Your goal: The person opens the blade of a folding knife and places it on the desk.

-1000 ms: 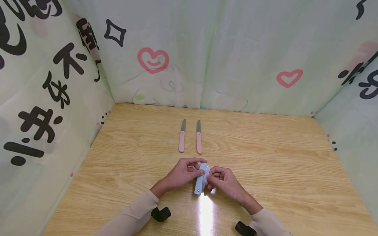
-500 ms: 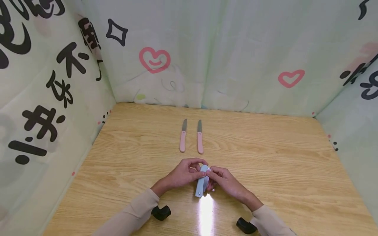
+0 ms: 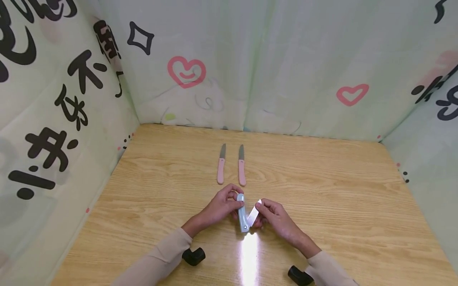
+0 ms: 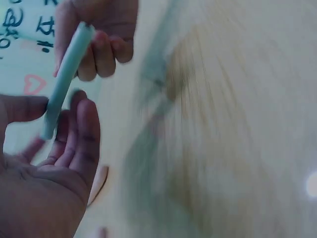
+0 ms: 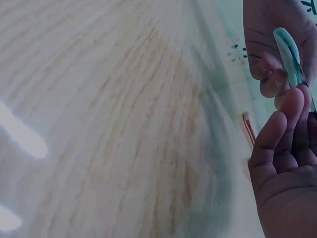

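My left hand (image 3: 222, 206) grips the light blue handle of a folding knife (image 3: 241, 214) near its far end, thumb on top. The knife's shiny blade (image 3: 253, 216) stands partly swung out, making a narrow V with the handle. At the blade's tip, my right hand (image 3: 277, 217) pinches it between thumb and fingers. The left wrist view shows the handle (image 4: 67, 82) edge-on, with the left thumb against it. In the right wrist view the handle (image 5: 287, 54) shows beyond the right fingers, and most of the blade is hidden.
Two knives with pink handles, a left one (image 3: 220, 171) and a right one (image 3: 241, 172), lie side by side beyond the hands, blades pointing away. The wooden table (image 3: 322, 190) is bounded by a printed cloth (image 3: 297, 59) at the back and sides.
The blade has swung out from the blue handle to the right. My hands have moved slightly apart, the right one drawing the blade's tip away from the handle.
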Tool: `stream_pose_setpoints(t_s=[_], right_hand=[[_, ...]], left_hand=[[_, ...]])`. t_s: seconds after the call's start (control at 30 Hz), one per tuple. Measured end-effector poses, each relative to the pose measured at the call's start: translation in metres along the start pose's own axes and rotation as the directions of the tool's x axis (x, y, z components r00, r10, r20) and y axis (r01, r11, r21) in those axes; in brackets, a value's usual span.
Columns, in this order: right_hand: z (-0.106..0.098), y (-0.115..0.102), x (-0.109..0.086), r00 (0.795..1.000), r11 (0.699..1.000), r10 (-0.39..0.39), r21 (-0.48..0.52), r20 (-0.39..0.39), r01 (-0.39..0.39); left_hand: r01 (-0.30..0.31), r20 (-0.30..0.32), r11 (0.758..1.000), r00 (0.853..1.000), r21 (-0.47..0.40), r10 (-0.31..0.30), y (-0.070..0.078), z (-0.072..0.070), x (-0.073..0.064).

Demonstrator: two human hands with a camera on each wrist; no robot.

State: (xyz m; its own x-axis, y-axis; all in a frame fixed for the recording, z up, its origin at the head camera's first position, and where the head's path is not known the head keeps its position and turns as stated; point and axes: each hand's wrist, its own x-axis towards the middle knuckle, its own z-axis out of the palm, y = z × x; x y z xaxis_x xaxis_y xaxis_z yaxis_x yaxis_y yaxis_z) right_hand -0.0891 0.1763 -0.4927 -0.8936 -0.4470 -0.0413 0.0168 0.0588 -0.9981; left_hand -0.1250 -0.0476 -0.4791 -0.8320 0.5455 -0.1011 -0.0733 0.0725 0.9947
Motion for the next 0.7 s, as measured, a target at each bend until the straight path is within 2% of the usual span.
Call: stream_pose_setpoints(t_s=[0.07,0.1,0.13,0.17,0.2,0.27,0.33,0.37,0.4,0.43,0.47,0.5,0.57,0.63,0.7], right_hand=[[-0.002,-0.001,0.0,1.0,1.0,0.004,-0.026,-0.001,-0.004],[-0.004,-0.002,-0.001,1.0,0.999,0.004,-0.037,-0.001,-0.004],[-0.005,-0.002,-0.001,1.0,0.999,0.002,-0.043,0.0,-0.002],[-0.007,-0.002,-0.002,1.0,0.999,-0.002,-0.048,0.002,0.002],[-0.008,-0.002,-0.002,1.0,0.999,-0.008,-0.048,0.002,0.008],[-0.01,-0.003,-0.002,1.0,0.999,-0.023,-0.044,0.007,0.023],[-0.011,-0.003,-0.002,0.999,0.999,-0.034,-0.039,0.018,0.035],[-0.011,-0.003,-0.001,0.999,0.998,-0.038,-0.039,0.025,0.039],[-0.011,-0.003,-0.001,0.999,0.998,-0.042,-0.04,0.03,0.043],[-0.011,-0.003,0.0,0.999,0.998,-0.041,-0.043,0.035,0.043],[-0.01,-0.003,0.0,0.998,0.998,-0.039,-0.046,0.041,0.041],[-0.01,-0.003,0.001,0.998,0.998,-0.035,-0.051,0.045,0.037],[-0.009,-0.003,0.001,0.999,0.998,-0.019,-0.067,0.047,0.023],[-0.009,-0.002,0.002,0.999,0.996,-0.003,-0.088,0.042,0.007],[-0.008,-0.003,0.003,0.999,0.994,0.008,-0.108,0.032,-0.004]], left_hand=[[-0.067,0.037,0.988,0.997,0.137,0.063,0.001,-0.003,-0.002],[-0.122,0.064,0.964,0.992,0.238,0.11,0.002,-0.004,-0.004],[-0.184,0.1,0.916,0.982,0.356,0.159,0.004,-0.005,-0.005],[-0.253,0.14,0.838,0.967,0.483,0.211,0.005,-0.006,-0.007],[-0.326,0.194,0.733,0.945,0.597,0.263,0.007,-0.007,-0.008],[-0.448,0.31,0.481,0.888,0.754,0.341,0.008,-0.007,-0.01],[-0.515,0.406,0.248,0.83,0.821,0.382,0.007,-0.006,-0.011],[-0.533,0.442,0.155,0.805,0.832,0.395,0.006,-0.006,-0.012],[-0.544,0.473,0.077,0.784,0.836,0.403,0.005,-0.006,-0.012],[-0.547,0.493,0.017,0.767,0.837,0.41,0.003,-0.007,-0.013],[-0.545,0.507,-0.032,0.754,0.838,0.417,0.001,-0.007,-0.013],[-0.543,0.517,-0.069,0.744,0.837,0.423,0.0,-0.008,-0.014],[-0.543,0.537,-0.122,0.724,0.831,0.433,-0.001,-0.009,-0.015],[-0.548,0.549,-0.146,0.709,0.824,0.443,-0.002,-0.009,-0.015],[-0.545,0.552,-0.159,0.703,0.823,0.449,-0.001,-0.008,-0.015]])
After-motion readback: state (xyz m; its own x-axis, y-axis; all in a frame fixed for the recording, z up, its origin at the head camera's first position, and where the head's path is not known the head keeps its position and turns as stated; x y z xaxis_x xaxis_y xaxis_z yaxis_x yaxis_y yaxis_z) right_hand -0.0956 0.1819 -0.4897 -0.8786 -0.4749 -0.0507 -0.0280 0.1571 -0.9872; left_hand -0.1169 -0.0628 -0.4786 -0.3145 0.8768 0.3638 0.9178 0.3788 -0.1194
